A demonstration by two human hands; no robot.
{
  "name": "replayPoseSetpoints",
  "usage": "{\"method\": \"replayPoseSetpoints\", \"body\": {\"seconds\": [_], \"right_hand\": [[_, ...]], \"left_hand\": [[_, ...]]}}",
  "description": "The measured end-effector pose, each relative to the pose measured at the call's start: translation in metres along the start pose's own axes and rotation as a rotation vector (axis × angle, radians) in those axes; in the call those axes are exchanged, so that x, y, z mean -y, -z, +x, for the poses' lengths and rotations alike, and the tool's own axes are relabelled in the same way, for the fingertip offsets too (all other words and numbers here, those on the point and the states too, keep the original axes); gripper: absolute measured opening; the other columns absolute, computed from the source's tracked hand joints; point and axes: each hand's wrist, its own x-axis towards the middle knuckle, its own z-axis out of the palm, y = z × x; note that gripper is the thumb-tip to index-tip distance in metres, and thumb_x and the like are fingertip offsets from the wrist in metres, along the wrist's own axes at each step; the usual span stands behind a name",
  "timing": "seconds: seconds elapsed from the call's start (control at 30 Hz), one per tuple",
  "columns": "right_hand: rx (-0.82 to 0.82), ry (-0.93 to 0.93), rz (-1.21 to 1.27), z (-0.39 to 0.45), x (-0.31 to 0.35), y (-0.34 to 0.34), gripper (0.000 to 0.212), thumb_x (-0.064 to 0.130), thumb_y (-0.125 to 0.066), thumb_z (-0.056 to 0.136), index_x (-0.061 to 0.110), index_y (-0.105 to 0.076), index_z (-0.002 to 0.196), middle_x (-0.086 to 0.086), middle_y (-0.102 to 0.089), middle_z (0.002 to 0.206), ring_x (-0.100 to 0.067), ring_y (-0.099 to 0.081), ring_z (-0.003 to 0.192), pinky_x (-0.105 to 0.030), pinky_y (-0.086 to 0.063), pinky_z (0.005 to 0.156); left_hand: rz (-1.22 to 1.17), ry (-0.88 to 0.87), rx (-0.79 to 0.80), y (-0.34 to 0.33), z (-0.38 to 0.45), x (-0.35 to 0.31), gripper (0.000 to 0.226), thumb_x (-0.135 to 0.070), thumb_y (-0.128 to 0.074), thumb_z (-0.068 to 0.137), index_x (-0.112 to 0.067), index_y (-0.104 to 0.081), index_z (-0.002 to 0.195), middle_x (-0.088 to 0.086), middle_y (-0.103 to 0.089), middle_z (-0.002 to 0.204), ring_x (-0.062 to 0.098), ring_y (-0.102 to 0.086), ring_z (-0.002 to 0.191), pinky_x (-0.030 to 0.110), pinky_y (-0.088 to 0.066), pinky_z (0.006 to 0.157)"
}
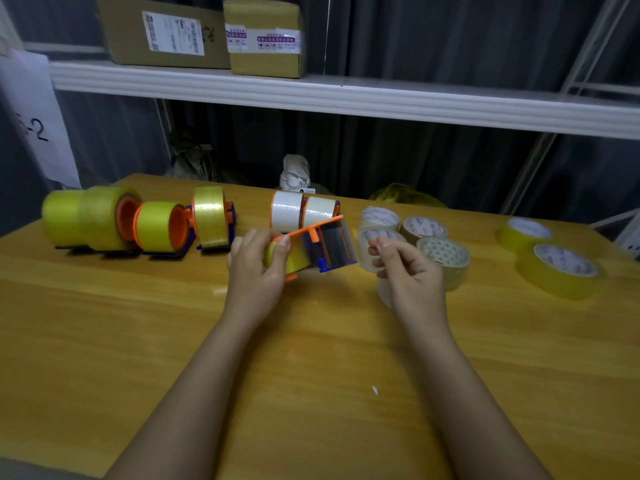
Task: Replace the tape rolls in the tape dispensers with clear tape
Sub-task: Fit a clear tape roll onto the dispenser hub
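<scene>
Here the left hand [254,268] grips an orange-and-blue tape dispenser [313,249] with a yellow roll [294,259] in it, lifted off the wooden table [311,358]. Just to its right, the right hand [407,271] has its fingers curled, pinching something clear; what exactly, I cannot tell. Beyond the right hand lie four clear tape rolls [415,237], and further right two yellow ones [550,258]. Left of the left hand stand more loaded dispensers [145,223].
</scene>
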Motion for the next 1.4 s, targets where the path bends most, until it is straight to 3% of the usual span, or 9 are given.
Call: {"method": "replayPoseSetpoints", "body": {"seconds": [0.1,0.23,0.47,0.57,0.7,0.87,1.0,1.2,1.4], "right_hand": [[0.041,-0.028,0.030,-0.0011,0.0002,-0.0028,0.012,0.034,-0.059,0.087,0.031,-0.070,0.083,-0.006,-0.067,0.072,-0.002,-0.059,0.072,-0.015,-0.048,0.067],[0.039,-0.032,0.005,-0.0025,-0.0013,-0.0050,0.012,0.019,-0.061,0.091,0.027,-0.071,0.090,0.013,-0.070,0.077,0.009,-0.061,0.074,-0.010,-0.048,0.068],[0.048,-0.109,-0.021,-0.0008,-0.0037,-0.0023,0.013,0.026,-0.060,0.092,0.033,-0.069,0.085,0.014,-0.070,0.078,0.003,-0.064,0.081,-0.023,-0.054,0.078],[0.052,-0.124,-0.018,-0.0007,-0.0045,-0.0028,0.010,0.022,-0.064,0.091,0.025,-0.073,0.092,0.009,-0.073,0.088,0.001,-0.065,0.086,-0.025,-0.054,0.083],[0.005,-0.116,0.006,-0.0012,-0.0045,-0.0006,0.009,0.020,-0.066,0.090,0.023,-0.073,0.092,0.012,-0.070,0.084,0.005,-0.061,0.076,-0.018,-0.047,0.069],[-0.064,0.042,-0.066,-0.0023,-0.0044,-0.0017,0.021,0.017,-0.067,0.089,0.037,-0.070,0.086,0.012,-0.068,0.083,-0.003,-0.060,0.076,-0.022,-0.047,0.070],[-0.150,0.227,-0.202,-0.0033,-0.0044,-0.0029,0.019,0.007,-0.068,0.088,0.026,-0.071,0.092,0.017,-0.065,0.089,0.005,-0.062,0.087,-0.007,-0.045,0.076],[-0.186,0.270,-0.222,-0.0012,-0.0079,-0.0004,0.017,0.004,-0.068,0.087,0.020,-0.071,0.091,0.013,-0.065,0.085,0.008,-0.061,0.085,-0.005,-0.044,0.073],[-0.072,0.056,-0.029,0.0009,-0.0070,0.0005,0.019,0.007,-0.058,0.094,0.023,-0.064,0.087,0.009,-0.069,0.086,0.002,-0.063,0.079,-0.014,-0.047,0.067]], "left_hand": [[0.029,-0.035,-0.004,-0.0042,-0.0008,0.0004,0.044,-0.050,-0.033,0.089,-0.014,-0.059,0.093,-0.006,-0.053,0.090,0.015,-0.042,0.092,0.040,-0.038,0.084],[0.046,-0.060,-0.012,-0.0061,-0.0018,0.0012,0.039,-0.047,-0.033,0.090,-0.016,-0.056,0.089,-0.007,-0.051,0.088,0.017,-0.043,0.089,0.038,-0.036,0.081],[0.076,-0.059,-0.017,-0.0070,-0.0029,-0.0005,0.032,-0.040,-0.038,0.092,-0.015,-0.057,0.090,-0.008,-0.048,0.086,0.017,-0.042,0.088,0.033,-0.030,0.079],[0.094,-0.077,-0.026,-0.0070,-0.0036,-0.0009,0.032,-0.040,-0.038,0.092,-0.014,-0.058,0.089,-0.008,-0.048,0.085,0.018,-0.042,0.087,0.032,-0.028,0.078],[0.111,-0.086,-0.020,-0.0075,-0.0044,-0.0019,0.039,-0.044,-0.035,0.091,-0.013,-0.058,0.091,-0.007,-0.050,0.086,0.018,-0.043,0.087,0.032,-0.028,0.078],[0.120,-0.078,-0.013,-0.0073,-0.0049,-0.0032,0.030,-0.036,-0.041,0.093,-0.012,-0.059,0.093,-0.005,-0.052,0.088,0.016,-0.041,0.088,0.030,-0.024,0.079],[0.145,-0.100,-0.007,-0.0084,-0.0055,-0.0041,0.030,-0.037,-0.040,0.094,-0.013,-0.059,0.094,-0.005,-0.051,0.087,0.016,-0.041,0.087,0.029,-0.022,0.077],[0.148,-0.145,0.028,-0.0090,-0.0053,-0.0024,0.045,-0.048,-0.030,0.091,-0.015,-0.060,0.095,-0.007,-0.052,0.088,0.015,-0.042,0.086,0.028,-0.022,0.075],[0.160,-0.161,0.062,-0.0087,-0.0062,-0.0039,0.048,-0.049,-0.029,0.091,-0.015,-0.062,0.100,-0.004,-0.057,0.091,0.015,-0.047,0.087,0.031,-0.027,0.076]]}}
